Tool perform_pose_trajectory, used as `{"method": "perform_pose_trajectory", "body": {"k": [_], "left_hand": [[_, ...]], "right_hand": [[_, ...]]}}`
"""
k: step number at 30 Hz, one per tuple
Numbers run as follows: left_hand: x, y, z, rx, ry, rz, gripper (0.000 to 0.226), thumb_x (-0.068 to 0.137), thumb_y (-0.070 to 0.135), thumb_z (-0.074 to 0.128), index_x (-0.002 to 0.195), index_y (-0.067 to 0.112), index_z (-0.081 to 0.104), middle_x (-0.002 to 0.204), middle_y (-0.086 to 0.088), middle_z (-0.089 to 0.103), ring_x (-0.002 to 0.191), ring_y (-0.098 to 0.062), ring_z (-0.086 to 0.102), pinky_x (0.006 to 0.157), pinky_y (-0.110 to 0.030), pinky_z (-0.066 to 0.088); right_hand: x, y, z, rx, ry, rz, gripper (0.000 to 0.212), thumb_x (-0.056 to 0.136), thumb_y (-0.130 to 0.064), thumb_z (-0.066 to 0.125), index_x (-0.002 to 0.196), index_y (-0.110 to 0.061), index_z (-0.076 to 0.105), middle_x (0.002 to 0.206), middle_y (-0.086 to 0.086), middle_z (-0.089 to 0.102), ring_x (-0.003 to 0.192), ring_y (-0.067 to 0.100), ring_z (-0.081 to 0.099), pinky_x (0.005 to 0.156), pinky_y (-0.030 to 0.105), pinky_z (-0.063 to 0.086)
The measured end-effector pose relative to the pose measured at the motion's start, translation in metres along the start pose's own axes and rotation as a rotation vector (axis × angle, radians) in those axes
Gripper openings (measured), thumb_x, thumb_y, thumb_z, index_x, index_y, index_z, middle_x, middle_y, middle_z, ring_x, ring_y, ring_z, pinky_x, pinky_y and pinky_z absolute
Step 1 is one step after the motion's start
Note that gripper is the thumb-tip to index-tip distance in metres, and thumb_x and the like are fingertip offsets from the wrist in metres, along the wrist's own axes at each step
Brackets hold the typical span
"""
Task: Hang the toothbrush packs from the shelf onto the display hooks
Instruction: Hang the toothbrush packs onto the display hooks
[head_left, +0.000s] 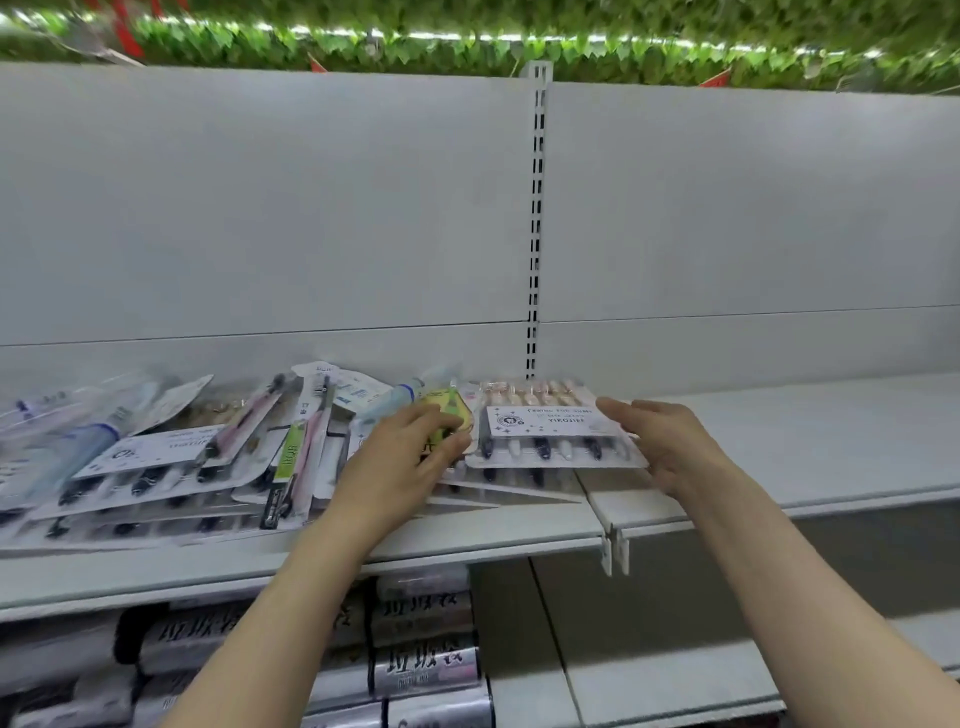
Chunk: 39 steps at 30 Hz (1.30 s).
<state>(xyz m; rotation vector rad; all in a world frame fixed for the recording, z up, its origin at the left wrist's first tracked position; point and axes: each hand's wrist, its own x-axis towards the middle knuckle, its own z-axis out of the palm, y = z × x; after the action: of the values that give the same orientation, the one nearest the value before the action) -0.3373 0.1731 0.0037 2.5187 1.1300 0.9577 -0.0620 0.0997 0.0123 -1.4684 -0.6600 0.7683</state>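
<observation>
Toothbrush multipack, clear blister with white card (553, 431), lies flat atop a stack on the white metal shelf (753, 462), between both hands.

Left hand (410, 457), fingers loosely curled, rests on a yellow-green pack (445, 410) at its left edge; its long axis runs left-right; right hand (660, 441), fingers extended, touches its right edge.

A long white shelf (519, 530) runs left to right, split by a seam and bracket right of centre. On its left section toothbrush packs (171, 467) lie flat in a loose, overlapping heap, the rightmost multi-brush pack (550, 431) reaching the seam. The lower shelf (649, 691) carries stacked silver rolls (426, 665) at the left.
</observation>
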Motion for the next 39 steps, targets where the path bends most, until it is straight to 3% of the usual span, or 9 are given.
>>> {"method": "perform_pose_trajectory", "body": {"k": [2,4,9,14,18,22,26,33,39], "left_hand": [[-0.001,0.000,0.001,-0.007,0.002,-0.007,0.038,0.098,0.046,0.048,0.127,0.027,0.063,0.139,0.004,0.052,0.132,-0.014,0.044,0.101,-0.030,0.038],[-0.003,0.000,0.002,-0.017,0.010,-0.015,0.037,0.099,0.045,0.048,0.126,0.025,0.064,0.138,0.004,0.053,0.131,-0.015,0.045,0.102,-0.031,0.038],[0.001,0.002,0.001,-0.071,0.069,0.002,0.032,0.098,0.041,0.053,0.115,0.020,0.070,0.120,0.005,0.060,0.118,-0.015,0.052,0.092,-0.026,0.037],[0.013,0.004,0.010,-0.083,0.040,0.027,0.031,0.095,0.047,0.054,0.100,0.023,0.073,0.109,0.005,0.065,0.105,-0.015,0.056,0.090,-0.033,0.044],[0.022,0.010,0.015,-0.017,0.031,0.063,0.032,0.093,0.052,0.054,0.092,0.025,0.072,0.095,0.010,0.065,0.095,-0.015,0.058,0.079,-0.033,0.044],[0.022,0.014,0.018,-0.084,-0.041,0.046,0.031,0.091,0.048,0.061,0.113,0.027,0.069,0.121,0.008,0.064,0.113,-0.013,0.057,0.092,-0.030,0.043],[0.019,0.015,0.016,-0.145,-0.121,0.090,0.066,0.087,0.050,0.066,0.146,0.033,0.043,0.146,0.006,0.050,0.133,-0.013,0.046,0.108,-0.034,0.039],[0.025,0.014,0.030,0.229,-0.135,-0.075,0.084,0.085,0.070,0.053,0.151,0.023,0.030,0.156,-0.001,0.034,0.144,-0.022,0.029,0.114,-0.038,0.030],[0.027,0.019,0.034,0.248,-0.136,-0.070,0.077,0.088,0.066,0.053,0.149,0.022,0.035,0.153,-0.002,0.039,0.141,-0.028,0.028,0.113,-0.039,0.027]], "right_hand": [[-0.003,-0.004,-0.002,0.017,-0.067,0.076,0.046,0.078,-0.018,0.085,0.104,0.014,0.065,0.080,0.022,0.075,0.066,0.023,0.068,0.063,0.026,0.054],[-0.008,-0.003,-0.005,0.034,-0.079,0.076,0.013,0.085,-0.004,0.075,0.089,0.006,0.067,0.060,0.012,0.070,0.059,0.025,0.066,0.052,0.025,0.053],[-0.005,0.002,-0.030,0.280,0.172,-0.233,0.022,0.091,-0.005,0.069,0.113,-0.006,0.069,0.097,0.006,0.075,0.085,0.022,0.072,0.079,0.035,0.057],[-0.011,0.001,-0.034,0.265,0.227,-0.370,0.024,0.093,-0.003,0.066,0.116,-0.007,0.065,0.102,0.002,0.072,0.086,0.013,0.069,0.075,0.024,0.056],[-0.014,0.007,-0.029,0.284,0.234,-0.417,0.028,0.093,-0.005,0.067,0.121,-0.007,0.062,0.100,0.000,0.072,0.089,0.017,0.068,0.087,0.036,0.056],[-0.016,0.008,-0.021,0.300,0.206,-0.440,0.025,0.094,-0.006,0.066,0.118,-0.012,0.062,0.097,-0.003,0.072,0.086,0.014,0.069,0.085,0.037,0.055],[-0.015,0.013,-0.015,0.319,0.202,-0.454,0.023,0.094,-0.006,0.066,0.116,-0.014,0.062,0.098,-0.005,0.073,0.084,0.008,0.071,0.082,0.033,0.058],[-0.012,0.015,-0.014,0.356,0.231,-0.506,0.024,0.094,-0.005,0.066,0.115,-0.013,0.062,0.089,-0.009,0.075,0.081,0.007,0.071,0.072,0.025,0.057],[-0.013,0.020,-0.015,0.321,0.164,-0.508,0.027,0.093,-0.006,0.066,0.120,-0.009,0.062,0.109,0.006,0.074,0.104,0.024,0.070,0.089,0.040,0.058]]}}
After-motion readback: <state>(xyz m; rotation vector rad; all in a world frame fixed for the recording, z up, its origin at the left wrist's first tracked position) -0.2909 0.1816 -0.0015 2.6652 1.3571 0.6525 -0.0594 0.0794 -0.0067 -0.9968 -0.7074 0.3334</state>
